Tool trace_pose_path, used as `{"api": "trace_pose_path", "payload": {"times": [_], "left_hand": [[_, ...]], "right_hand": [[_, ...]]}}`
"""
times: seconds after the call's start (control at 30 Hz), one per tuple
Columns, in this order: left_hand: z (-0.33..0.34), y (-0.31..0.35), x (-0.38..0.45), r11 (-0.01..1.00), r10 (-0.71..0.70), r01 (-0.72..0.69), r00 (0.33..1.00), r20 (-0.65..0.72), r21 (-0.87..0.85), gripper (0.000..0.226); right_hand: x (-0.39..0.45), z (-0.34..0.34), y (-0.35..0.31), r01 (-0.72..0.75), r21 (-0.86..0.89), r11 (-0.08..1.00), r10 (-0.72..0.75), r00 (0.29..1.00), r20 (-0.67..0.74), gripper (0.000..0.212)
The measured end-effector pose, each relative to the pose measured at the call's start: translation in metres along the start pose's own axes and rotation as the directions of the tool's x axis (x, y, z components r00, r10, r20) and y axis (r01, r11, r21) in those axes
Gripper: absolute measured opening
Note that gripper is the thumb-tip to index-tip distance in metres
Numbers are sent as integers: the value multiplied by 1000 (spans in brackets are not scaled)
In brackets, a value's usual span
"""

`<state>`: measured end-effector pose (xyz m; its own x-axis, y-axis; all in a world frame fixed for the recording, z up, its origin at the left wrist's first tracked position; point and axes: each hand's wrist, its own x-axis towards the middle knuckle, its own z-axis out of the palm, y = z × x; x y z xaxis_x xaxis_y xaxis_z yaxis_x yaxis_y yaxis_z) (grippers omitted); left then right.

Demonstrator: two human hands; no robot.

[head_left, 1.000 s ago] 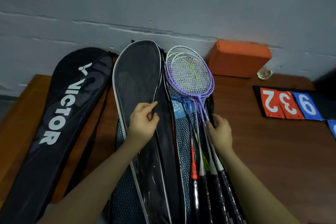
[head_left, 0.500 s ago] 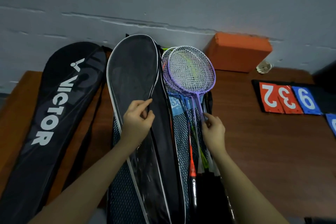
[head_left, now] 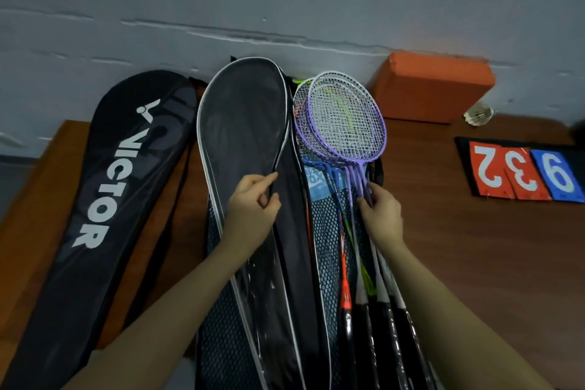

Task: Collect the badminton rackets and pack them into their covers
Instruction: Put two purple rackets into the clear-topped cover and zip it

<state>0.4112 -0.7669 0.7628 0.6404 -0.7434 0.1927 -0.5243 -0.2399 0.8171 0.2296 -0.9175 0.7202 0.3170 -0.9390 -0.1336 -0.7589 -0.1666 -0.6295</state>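
Head view: two covers (head_left: 253, 136), several stacked rackets (head_left: 346, 123).

At frame centre, the left hand (head_left: 253, 206) pinches the edge of an open black cover (head_left: 243, 123). Just right, the right hand (head_left: 381, 215) grips the purple rackets (head_left: 345, 117) by their shafts. A closed Victor bag (head_left: 104, 187) lies at left on the wooden table (head_left: 474, 247).

The right hand (head_left: 381, 218) has slid from low on the shafts up to the throats of the purple rackets (head_left: 346, 123), its fingers (head_left: 367, 196) now pinching just under the heads. The heads have fanned rightward, the top one overlapping the others less squarely than before.
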Motion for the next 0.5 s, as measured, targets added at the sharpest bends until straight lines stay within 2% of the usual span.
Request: {"api": "trace_pose_path", "payload": {"times": [0.1,0.23,0.37,0.5], "left_hand": [[-4,-1,-1,1000,-2,2,1000,-8,-3,38],[-8,-1,-3,999,-17,17,1000,0,-30,37],[-11,0,-2,998,-47,49,998,41,-49,38],[-12,4,2,996,-74,77,995,71,-34,38]], "right_hand": [[-2,-5,-5,33,43,999,-33,999,-15,33],[-12,-13,-6,-45,315,948,50,999,-6,36],[-21,-21,-9,-218,660,719,140,975,170,34],[-33,-24,-15,-359,756,547,155,931,330,23]]}}
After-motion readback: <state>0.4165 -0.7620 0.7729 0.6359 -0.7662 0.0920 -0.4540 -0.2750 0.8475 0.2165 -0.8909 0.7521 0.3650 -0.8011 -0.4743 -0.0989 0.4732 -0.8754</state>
